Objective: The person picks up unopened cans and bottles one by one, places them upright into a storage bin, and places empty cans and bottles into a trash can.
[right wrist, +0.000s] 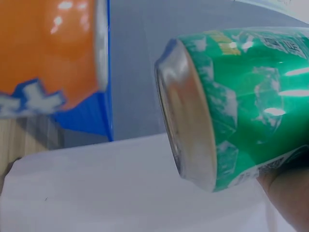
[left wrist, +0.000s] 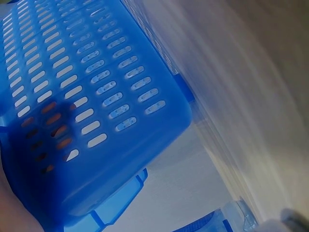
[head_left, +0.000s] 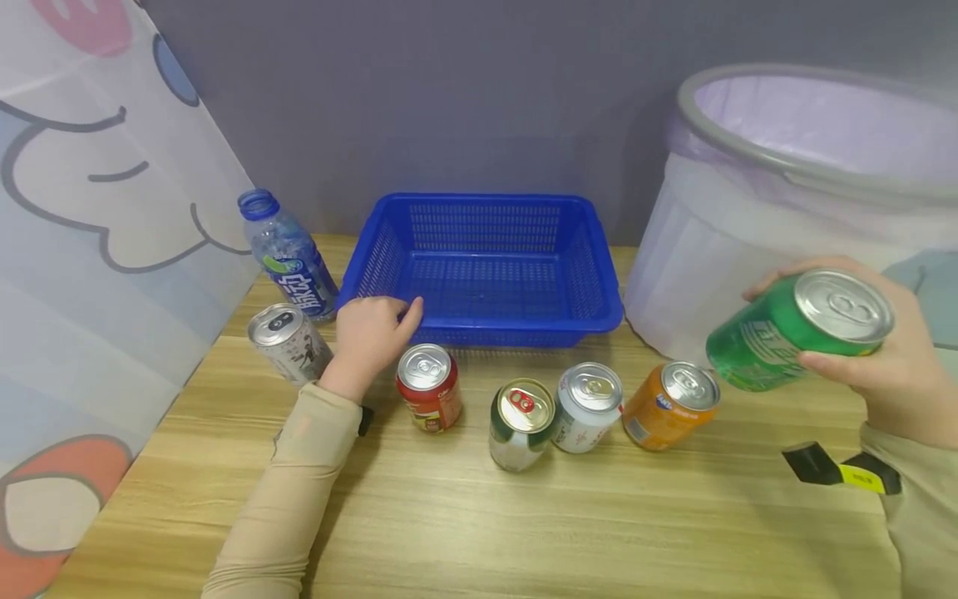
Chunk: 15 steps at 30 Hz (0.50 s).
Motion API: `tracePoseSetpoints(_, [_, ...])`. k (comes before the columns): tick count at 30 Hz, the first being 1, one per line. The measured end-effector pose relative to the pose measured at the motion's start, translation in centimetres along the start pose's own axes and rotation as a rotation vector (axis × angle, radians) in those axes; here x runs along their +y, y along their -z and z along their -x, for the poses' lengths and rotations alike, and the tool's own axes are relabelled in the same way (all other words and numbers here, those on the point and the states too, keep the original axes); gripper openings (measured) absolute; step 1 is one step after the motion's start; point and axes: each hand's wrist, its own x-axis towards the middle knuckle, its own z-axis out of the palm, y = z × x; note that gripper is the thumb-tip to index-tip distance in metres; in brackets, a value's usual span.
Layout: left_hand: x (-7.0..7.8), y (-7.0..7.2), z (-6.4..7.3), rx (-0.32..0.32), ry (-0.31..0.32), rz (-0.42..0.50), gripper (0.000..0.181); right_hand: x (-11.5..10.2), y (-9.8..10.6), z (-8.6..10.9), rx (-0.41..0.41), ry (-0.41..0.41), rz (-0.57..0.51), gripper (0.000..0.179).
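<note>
My right hand [head_left: 901, 366] grips a green soda can [head_left: 778, 337], tilted, above the right side of the table in front of the bin. In the right wrist view the green can [right wrist: 256, 106] shows its metal end, with part of the hand below it. At the front left corner of a blue perforated basket [head_left: 479, 327], my left hand [head_left: 374, 337] holds the rim. Skin shows through the slots of the basket [left wrist: 145, 125] in the left wrist view. An orange Fanta can [head_left: 666, 416] stands nearest to the right hand, a red can [head_left: 434, 403] beside the left wrist.
A white can [head_left: 580, 424] and a green-and-white can [head_left: 516, 441] stand mid-table. At the left are a patterned silver can [head_left: 299, 353] and an uncapped blue-labelled bottle [head_left: 295, 258]. A large lined bin [head_left: 696, 225] stands back right, and a grey partition [head_left: 449, 91] rises behind.
</note>
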Motion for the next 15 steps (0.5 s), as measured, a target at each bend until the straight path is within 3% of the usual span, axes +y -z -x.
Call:
tracePoseSetpoints(6, [0.0, 0.0, 0.0, -0.004, 0.002, -0.003, 0.05, 0.1, -1.3, -1.8, -0.022, -0.007, -0.018, 0.058])
tracePoseSetpoints(11, [0.1, 0.1, 0.1, 0.002, 0.0, 0.001, 0.05, 0.6, -1.9, -3.4, -0.081, -0.003, 0.049, 0.057])
tracePoseSetpoints(15, [0.1, 0.2, 0.1, -0.002, 0.005, 0.004, 0.05, 0.7, -2.6, -4.6, -0.076, -0.077, 0.081, 0.062])
